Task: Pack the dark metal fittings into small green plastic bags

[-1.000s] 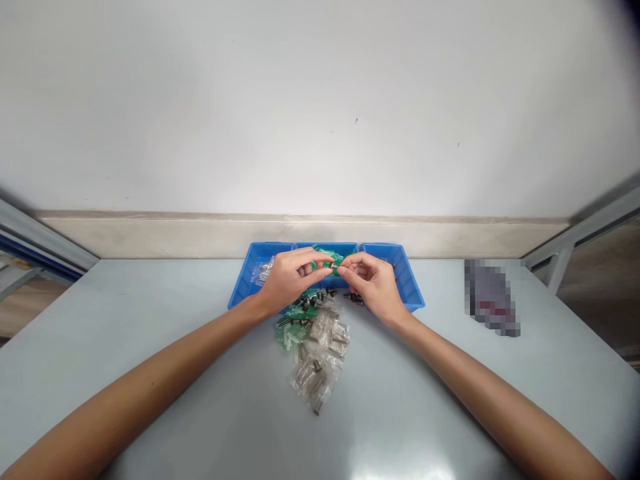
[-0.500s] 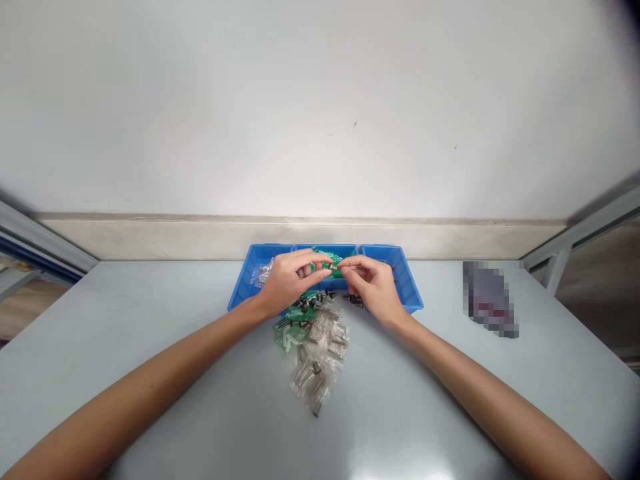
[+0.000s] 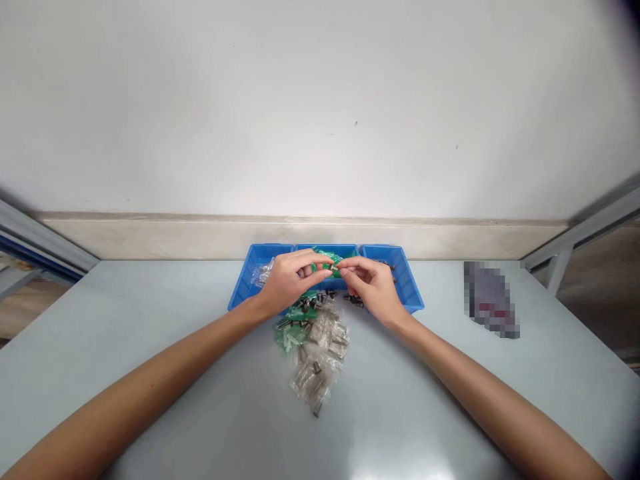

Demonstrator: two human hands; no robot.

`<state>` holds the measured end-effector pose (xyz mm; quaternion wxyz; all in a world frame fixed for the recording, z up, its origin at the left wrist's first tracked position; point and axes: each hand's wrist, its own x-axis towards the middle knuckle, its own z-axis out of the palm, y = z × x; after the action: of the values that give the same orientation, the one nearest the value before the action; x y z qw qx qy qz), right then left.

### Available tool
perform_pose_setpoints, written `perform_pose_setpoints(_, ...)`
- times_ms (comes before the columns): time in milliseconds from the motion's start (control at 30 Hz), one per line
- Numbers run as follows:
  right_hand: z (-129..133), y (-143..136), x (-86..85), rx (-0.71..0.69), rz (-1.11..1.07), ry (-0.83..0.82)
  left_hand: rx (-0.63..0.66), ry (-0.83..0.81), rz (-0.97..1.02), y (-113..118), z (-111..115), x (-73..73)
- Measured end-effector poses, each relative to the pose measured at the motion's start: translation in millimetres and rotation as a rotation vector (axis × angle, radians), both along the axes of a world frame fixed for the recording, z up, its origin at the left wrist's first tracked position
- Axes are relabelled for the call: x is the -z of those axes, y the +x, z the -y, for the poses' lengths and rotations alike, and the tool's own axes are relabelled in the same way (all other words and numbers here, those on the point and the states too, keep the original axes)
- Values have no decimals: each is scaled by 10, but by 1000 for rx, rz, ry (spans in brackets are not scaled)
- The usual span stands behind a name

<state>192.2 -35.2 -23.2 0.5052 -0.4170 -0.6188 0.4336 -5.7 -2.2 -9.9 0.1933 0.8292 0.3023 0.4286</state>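
Note:
Between my two hands, over the middle blue bin [image 3: 345, 284], is a small metal screw [image 3: 333, 267]. My left hand [image 3: 295, 275] pinches it from the left with thumb and fingertips. From the right, the thumb and index finger of my right hand [image 3: 369, 283] close on its other end. Below the hands, green plastic bags [image 3: 291, 337] and clear plastic bags [image 3: 320, 377] lie in a pile with loose dark screws [image 3: 306, 304]. More dark screws [image 3: 354, 301] rest beside my right hand, partly covered by it.
The left blue bin [image 3: 241, 290] holds clear bags of small parts. Small parts show in the right blue bin [image 3: 411, 293], half hidden by my hand. A blurred grey item [image 3: 490, 300] lies on the right of the table. A wall [image 3: 320, 133] stands behind.
My hands stay in nearly the same place. The screw between the fingertips has turned slightly, and the right fingertips have edged a little towards the left hand.

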Motion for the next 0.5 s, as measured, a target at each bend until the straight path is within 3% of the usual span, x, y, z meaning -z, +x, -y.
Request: perform_pose_setpoints(500, -10, 17, 21, -35, 42, 28, -3, 46, 19, -4, -3, 12)
